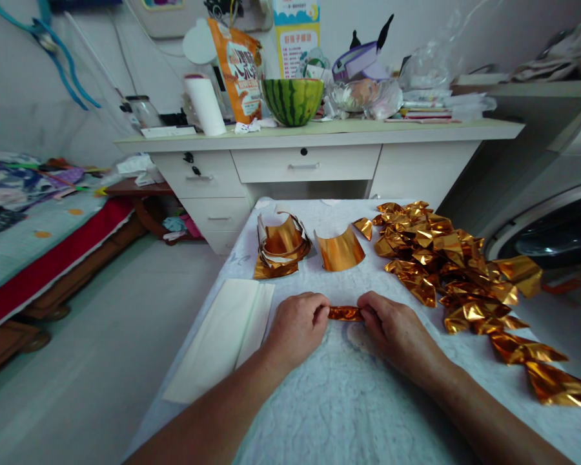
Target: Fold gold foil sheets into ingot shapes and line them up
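A narrow roll of shiny copper-gold foil paper (345, 313) stretches between my two hands, low over the cloth-covered table. My left hand (300, 325) pinches its left end, thumb against curled fingers. The right end is gripped by my right hand (390, 326), whose fingers hide that tip. Just beyond them a curved sheet of gold foil paper (339, 250) lies with its edges lifted. To its left sits a small stack of curled gold sheets (279, 242) with a loose ring of strips around it. Many folded gold foil pieces (430, 248) are heaped at the right.
Folded white paper (217, 342) lies by my left forearm. Behind the table (339, 400) stands a white desk (310, 135) bearing a watermelon half (293, 100), an orange pouch (237, 71) and a paper roll (206, 104). A bed (53, 239) is at left, a washing machine (556, 213) at right.
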Action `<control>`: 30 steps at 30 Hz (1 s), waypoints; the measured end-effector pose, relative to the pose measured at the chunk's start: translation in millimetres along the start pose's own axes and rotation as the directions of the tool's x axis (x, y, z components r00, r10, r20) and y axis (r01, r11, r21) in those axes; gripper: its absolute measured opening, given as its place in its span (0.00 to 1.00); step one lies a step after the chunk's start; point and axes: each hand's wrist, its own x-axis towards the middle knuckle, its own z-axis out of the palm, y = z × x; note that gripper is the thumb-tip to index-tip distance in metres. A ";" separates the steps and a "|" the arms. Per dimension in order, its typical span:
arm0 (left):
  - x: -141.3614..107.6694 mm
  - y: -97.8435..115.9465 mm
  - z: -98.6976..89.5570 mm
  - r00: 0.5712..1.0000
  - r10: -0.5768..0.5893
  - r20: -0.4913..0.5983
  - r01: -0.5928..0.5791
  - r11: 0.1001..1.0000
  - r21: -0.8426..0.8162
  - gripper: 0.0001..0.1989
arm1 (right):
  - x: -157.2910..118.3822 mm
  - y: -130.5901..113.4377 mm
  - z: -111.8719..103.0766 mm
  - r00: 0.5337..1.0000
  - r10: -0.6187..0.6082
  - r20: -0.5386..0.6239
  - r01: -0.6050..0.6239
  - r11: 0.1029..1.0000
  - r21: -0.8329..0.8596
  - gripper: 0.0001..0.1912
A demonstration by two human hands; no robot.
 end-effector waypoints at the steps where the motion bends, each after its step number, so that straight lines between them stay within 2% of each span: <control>1: -0.1 0.1 -0.1 1.000 0.002 0.002 -0.002 1.000 0.003 0.10 | 0.2 -0.1 0.3 1.000 -0.003 0.000 0.003 1.000 -0.001 0.08; 15: -0.1 2.5 -1.9 0.999 0.019 0.026 -0.020 0.999 0.031 0.11 | -2.6 -1.5 3.9 1.000 -0.016 -0.024 0.014 0.997 -0.080 0.06; 19: -0.8 2.4 -2.6 1.000 -0.003 -0.004 0.003 1.000 -0.006 0.11 | -1.5 -1.4 -0.1 1.000 -0.018 0.024 0.019 0.999 -0.040 0.04; 22: 0.6 2.2 -4.5 0.998 -0.056 -0.004 0.055 0.995 -0.089 0.10 | -1.7 -1.6 -8.2 0.992 -0.084 0.095 0.080 0.996 0.046 0.06; 25: 2.5 0.2 -6.7 0.997 -0.076 0.025 0.080 0.970 -0.232 0.06 | -4.0 -1.9 -17.4 0.978 -0.142 0.150 0.122 0.983 0.138 0.04; 30: 5.1 -5.8 -8.0 0.994 -0.069 0.085 0.100 0.882 -0.461 0.03 | -5.8 1.2 -22.5 0.966 -0.122 0.229 0.034 0.935 0.354 0.02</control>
